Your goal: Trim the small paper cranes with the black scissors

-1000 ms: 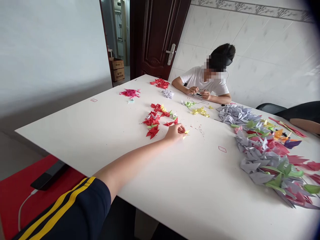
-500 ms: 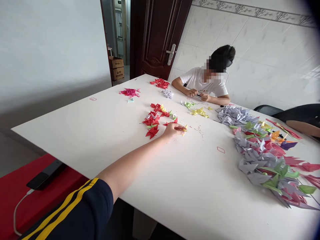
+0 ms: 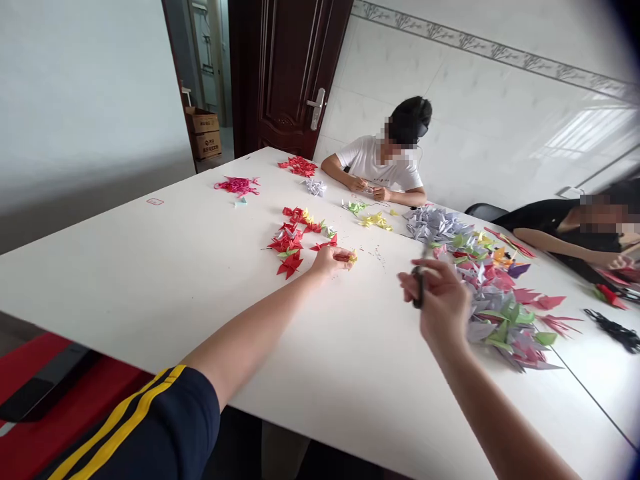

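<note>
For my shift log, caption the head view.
Above a white table, the left hand pinches a yellow paper piece; the right hand holds a black-handled tool.

I think this is a craft room: I see heaps of folded paper (image 3: 434,223) on my big white table (image 3: 165,267).

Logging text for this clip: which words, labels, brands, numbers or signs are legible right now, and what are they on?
Nothing can be read with certainty.
Upper cardboard box: dark printed characters, too small and blurred.
Lower cardboard box: a dark logo and a line of characters, too blurred.
Co-worker's white shirt: small dark marks on the front, too small to tell whether they are letters.
</note>
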A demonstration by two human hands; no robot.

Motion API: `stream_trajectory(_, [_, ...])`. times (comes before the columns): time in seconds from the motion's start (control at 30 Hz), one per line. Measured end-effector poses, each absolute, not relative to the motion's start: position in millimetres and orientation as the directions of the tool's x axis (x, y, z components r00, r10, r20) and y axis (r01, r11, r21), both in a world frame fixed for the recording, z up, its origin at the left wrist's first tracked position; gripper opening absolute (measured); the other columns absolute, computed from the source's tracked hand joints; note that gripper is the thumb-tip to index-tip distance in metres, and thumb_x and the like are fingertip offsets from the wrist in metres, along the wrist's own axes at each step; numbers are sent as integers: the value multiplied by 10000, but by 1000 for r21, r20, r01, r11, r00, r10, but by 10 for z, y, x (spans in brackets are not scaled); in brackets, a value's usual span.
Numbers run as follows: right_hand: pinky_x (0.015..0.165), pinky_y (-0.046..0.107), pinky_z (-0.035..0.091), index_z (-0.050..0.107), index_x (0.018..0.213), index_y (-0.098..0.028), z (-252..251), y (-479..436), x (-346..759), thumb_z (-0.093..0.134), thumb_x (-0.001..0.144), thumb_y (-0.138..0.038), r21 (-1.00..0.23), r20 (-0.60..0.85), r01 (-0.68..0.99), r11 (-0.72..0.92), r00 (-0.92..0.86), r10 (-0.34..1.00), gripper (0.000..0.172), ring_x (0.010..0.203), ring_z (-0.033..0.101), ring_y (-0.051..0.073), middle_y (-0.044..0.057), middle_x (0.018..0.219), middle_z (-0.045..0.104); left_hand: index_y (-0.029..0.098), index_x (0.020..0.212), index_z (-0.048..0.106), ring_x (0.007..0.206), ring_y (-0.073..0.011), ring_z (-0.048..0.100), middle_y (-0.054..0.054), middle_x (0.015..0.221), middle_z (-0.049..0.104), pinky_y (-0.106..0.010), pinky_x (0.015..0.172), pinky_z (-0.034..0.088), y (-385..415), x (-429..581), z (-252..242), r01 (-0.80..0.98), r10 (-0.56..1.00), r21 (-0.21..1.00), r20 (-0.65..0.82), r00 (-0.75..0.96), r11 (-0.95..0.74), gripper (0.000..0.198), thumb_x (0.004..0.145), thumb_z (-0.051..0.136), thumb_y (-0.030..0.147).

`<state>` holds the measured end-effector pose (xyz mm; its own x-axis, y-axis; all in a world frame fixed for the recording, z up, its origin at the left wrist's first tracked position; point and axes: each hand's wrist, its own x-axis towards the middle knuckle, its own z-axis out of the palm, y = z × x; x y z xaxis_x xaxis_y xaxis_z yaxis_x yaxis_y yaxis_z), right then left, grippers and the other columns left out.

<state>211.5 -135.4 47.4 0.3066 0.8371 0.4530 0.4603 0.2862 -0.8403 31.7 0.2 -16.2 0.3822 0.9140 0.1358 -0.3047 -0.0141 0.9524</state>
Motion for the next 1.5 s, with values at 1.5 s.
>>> stream_trajectory(1.5, [559,252,355,663,849,-233,-64,-1145,2430,644,724,-301,-488,440,843,228,11,898,144,549,452,122,-10,710,621,137,867,730,818,-155,659,-66,898,722,-313,801,553,59,371,-157,44,945,965,242,221,-257,269,702,571,-4])
